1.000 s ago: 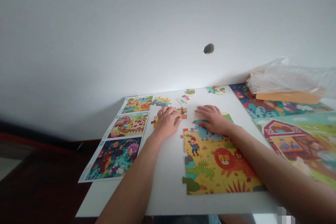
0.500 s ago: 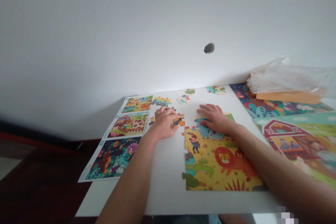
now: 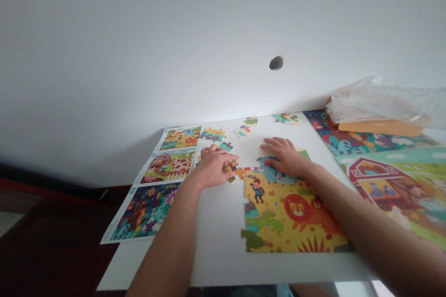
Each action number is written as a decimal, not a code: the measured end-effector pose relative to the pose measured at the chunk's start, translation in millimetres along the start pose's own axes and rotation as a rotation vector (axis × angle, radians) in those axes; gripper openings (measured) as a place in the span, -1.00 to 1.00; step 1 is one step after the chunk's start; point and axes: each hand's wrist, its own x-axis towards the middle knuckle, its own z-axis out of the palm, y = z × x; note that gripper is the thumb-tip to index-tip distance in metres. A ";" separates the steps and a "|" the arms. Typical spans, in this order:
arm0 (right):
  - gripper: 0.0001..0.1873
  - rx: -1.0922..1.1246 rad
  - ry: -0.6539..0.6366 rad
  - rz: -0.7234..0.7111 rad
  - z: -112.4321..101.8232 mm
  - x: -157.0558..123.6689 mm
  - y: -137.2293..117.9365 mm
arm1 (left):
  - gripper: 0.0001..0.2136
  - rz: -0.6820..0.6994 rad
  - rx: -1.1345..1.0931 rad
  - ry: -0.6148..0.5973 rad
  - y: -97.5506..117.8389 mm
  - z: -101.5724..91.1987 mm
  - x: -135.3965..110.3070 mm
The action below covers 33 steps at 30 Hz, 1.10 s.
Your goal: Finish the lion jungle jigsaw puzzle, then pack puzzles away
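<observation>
My left hand [image 3: 214, 167] is closed, thumb and forefinger on a yellow and brown puzzle piece [image 3: 231, 168]. That piece is tilted and close to the upper left corner of a partly joined jigsaw puzzle [image 3: 275, 216] with lions, a crocodile and elephants. Some pieces beneath the curled fingers are partly hidden. Spread over the puzzle's upper edge, my right hand [image 3: 284, 155] lies flat by the blue elephants with its fingers apart. Behind the left hand are loose puzzle pieces [image 3: 213, 134] and a teal piece [image 3: 226, 146].
On the left lies a picture sheet [image 3: 153, 181] with three scenes. More pieces [image 3: 285, 119] are near the wall [image 3: 209, 55]. To the right are a farm puzzle [image 3: 393, 185], a dark forest puzzle [image 3: 334, 141] and an orange box [image 3: 379, 127] under a clear plastic bag [image 3: 379, 102].
My left hand has shifted slightly left and down, and the puzzle piece in it has turned to a tilt. The teal piece behind it shows more fully. My right hand stays in place.
</observation>
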 end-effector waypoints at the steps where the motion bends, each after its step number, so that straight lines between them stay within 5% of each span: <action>1: -0.44 -0.002 -0.001 0.000 0.3 0.1 0.4 | -0.69 -0.009 0.000 -0.009 0.5 -0.5 -0.3; 9: -0.44 -0.010 -0.008 0.001 -0.7 -0.2 -1.2 | -0.74 -0.081 0.008 -0.039 7.2 0.0 3.2; 24: -0.43 -0.016 -0.014 0.007 -0.3 -0.3 -1.4 | -0.85 -0.012 -0.062 -0.099 6.9 -1.9 2.0; 28: -0.43 -0.012 -0.023 0.010 -0.4 0.3 -1.5 | -0.75 -0.049 -0.080 -0.084 6.1 1.1 2.4; 33: -0.42 -0.015 -0.029 0.015 -1.1 0.3 -1.5 | -0.92 -0.033 -0.060 -0.081 2.2 1.1 1.9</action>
